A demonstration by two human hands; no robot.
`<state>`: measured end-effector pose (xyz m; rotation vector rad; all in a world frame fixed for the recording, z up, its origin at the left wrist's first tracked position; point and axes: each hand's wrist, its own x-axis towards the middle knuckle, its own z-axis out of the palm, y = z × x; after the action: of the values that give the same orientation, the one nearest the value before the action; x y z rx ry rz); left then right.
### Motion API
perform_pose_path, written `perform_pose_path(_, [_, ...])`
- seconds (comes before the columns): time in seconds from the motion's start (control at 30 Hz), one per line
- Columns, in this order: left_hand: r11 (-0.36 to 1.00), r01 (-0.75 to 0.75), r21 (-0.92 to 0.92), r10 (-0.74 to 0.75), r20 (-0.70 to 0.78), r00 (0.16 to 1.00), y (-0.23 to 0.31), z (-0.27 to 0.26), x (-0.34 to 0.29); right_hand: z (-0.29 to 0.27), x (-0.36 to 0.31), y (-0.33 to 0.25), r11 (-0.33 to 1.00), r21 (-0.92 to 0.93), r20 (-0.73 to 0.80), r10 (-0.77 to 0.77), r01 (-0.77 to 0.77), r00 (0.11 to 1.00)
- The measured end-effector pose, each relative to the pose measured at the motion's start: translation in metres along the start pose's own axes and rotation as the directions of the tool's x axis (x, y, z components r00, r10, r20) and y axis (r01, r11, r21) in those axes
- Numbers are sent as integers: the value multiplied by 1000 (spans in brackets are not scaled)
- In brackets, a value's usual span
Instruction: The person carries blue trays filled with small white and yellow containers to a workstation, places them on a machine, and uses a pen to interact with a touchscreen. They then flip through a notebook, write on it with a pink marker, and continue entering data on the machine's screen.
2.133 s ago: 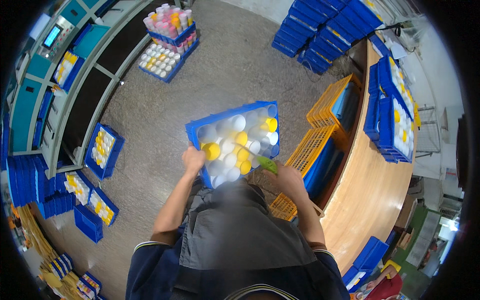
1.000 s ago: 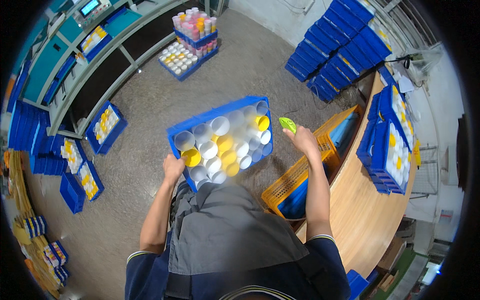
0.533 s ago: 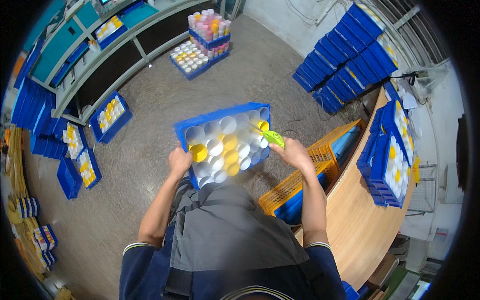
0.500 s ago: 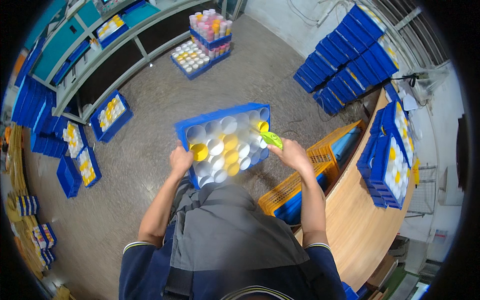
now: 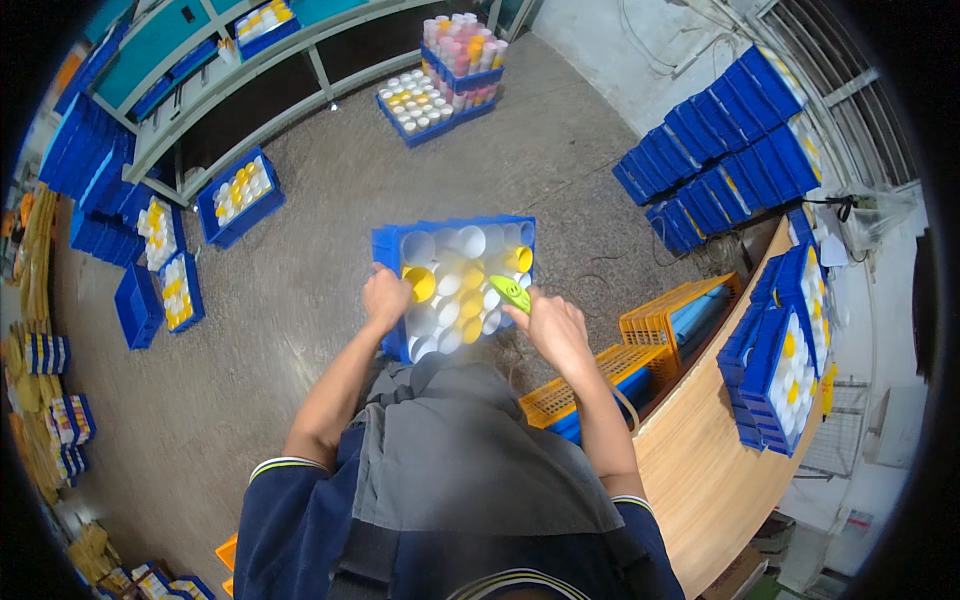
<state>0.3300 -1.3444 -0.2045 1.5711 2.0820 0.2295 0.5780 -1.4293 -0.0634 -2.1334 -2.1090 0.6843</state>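
Note:
In front of my body is a blue plastic crate (image 5: 455, 219) filled with rows of open-ended tubes (image 5: 471, 240), mostly white with several yellow ones. Its open side tilts toward me. My left hand (image 5: 387, 294) grips the crate's left side, fingers closed on the rim. Over the right part of the tubes, my right hand (image 5: 553, 325) is closed around a small lime-green handheld tool (image 5: 510, 292) with a rounded body. The tool points up and left; its exact kind is unclear. Some tubes behind it are blurred.
Stacked blue crates (image 5: 720, 150) lean by the right wall. Yellow baskets (image 5: 645, 340) stand beside a wooden table (image 5: 690, 440) bearing filled crates (image 5: 782, 370). More crates of tubes (image 5: 240, 195) sit on the floor at left, near a metal workbench (image 5: 215, 120). Another stack (image 5: 455, 85) stands ahead.
My right hand has moved left from the crate's right edge, carrying the green tool over the tubes. My left hand still grips the crate. The surroundings have shifted in view.

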Motion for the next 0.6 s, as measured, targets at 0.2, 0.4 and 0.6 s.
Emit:
perform_pose_path(0.2, [996,63,-61,-65,-26,998,-18,-2,12,26,-20,-4,1000,16,172,-12,9,985])
perform_pose_path(0.4, [986,142,-92,-147,-60,987,-31,-9,11,44,-30,-2,1000,20,220,17,-22,975])
perform_pose_path(0.6, [975,135,-176,-137,0,991,-52,-19,8,35,-10,39,974,16,177,220,-226,959])
